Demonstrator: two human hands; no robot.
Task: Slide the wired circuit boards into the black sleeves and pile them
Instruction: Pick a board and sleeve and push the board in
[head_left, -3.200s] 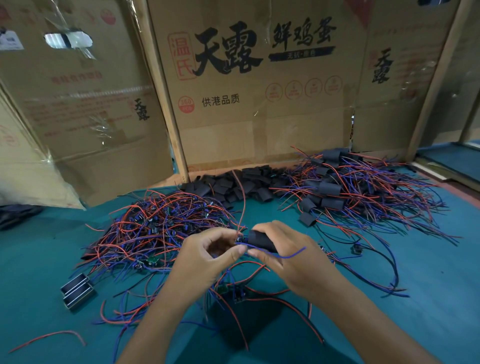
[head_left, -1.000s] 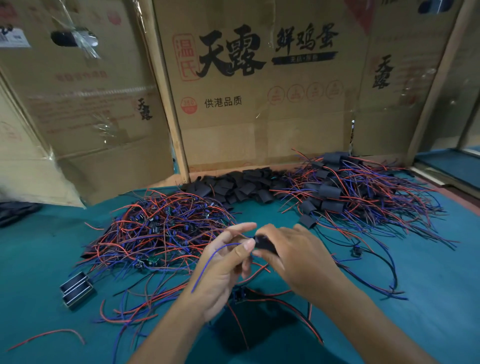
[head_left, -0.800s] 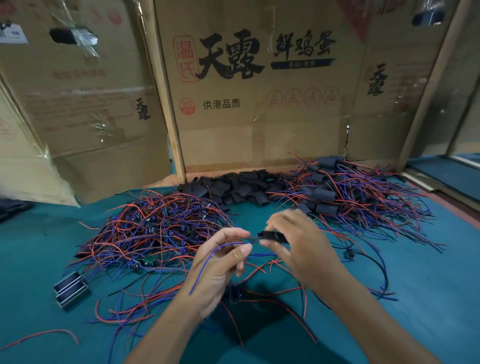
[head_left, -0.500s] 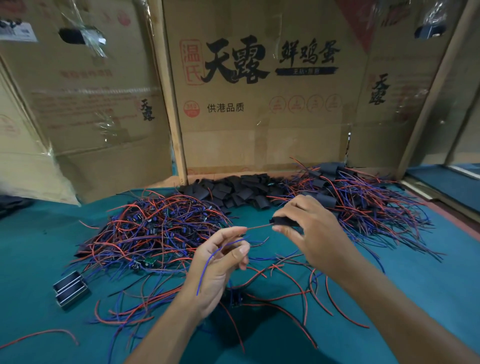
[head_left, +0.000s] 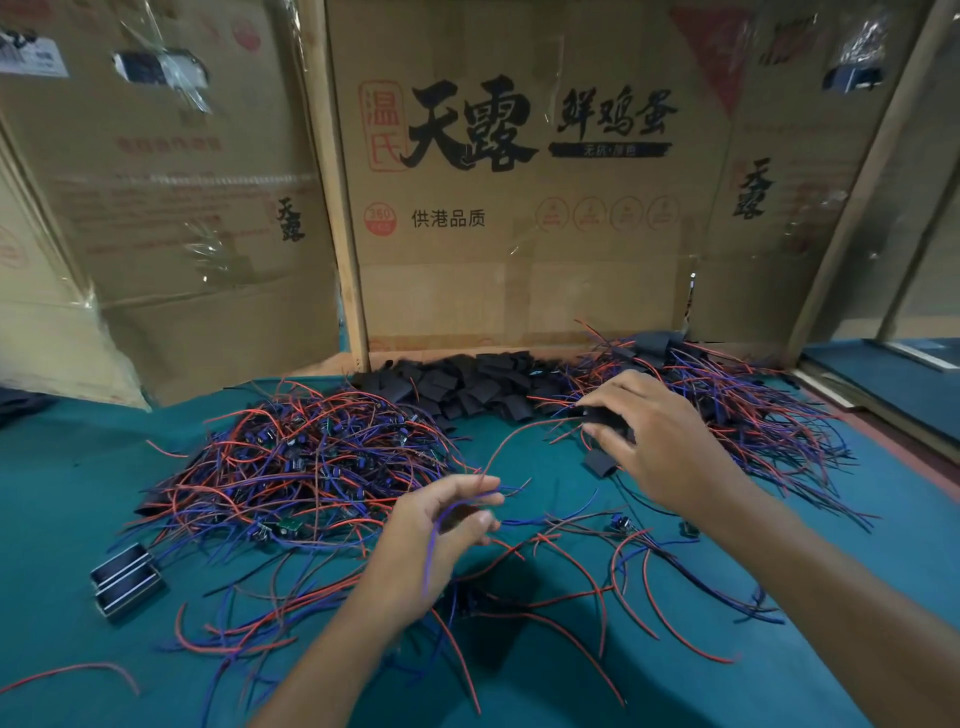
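My right hand (head_left: 660, 441) grips a black sleeve (head_left: 605, 418) with a board inside, held over the near edge of the finished pile (head_left: 727, 405) at the right. Its red wire (head_left: 511, 441) arcs back to my left hand (head_left: 441, 525), which pinches the red and blue wire ends between thumb and fingers. A heap of unsleeved wired boards (head_left: 301, 462) lies at the left. Empty black sleeves (head_left: 467, 382) are heaped at the back centre.
Cardboard boxes (head_left: 519, 182) wall the back of the green table (head_left: 909, 519). Two small dark metal parts (head_left: 124, 579) lie at the left. Loose boards with red and blue wires (head_left: 597, 561) are scattered near me. One stray black sleeve (head_left: 598, 461) lies below my right hand.
My right hand has carried the sleeved board away from my left hand, up and right to the finished pile. The wires have stretched out between the hands.
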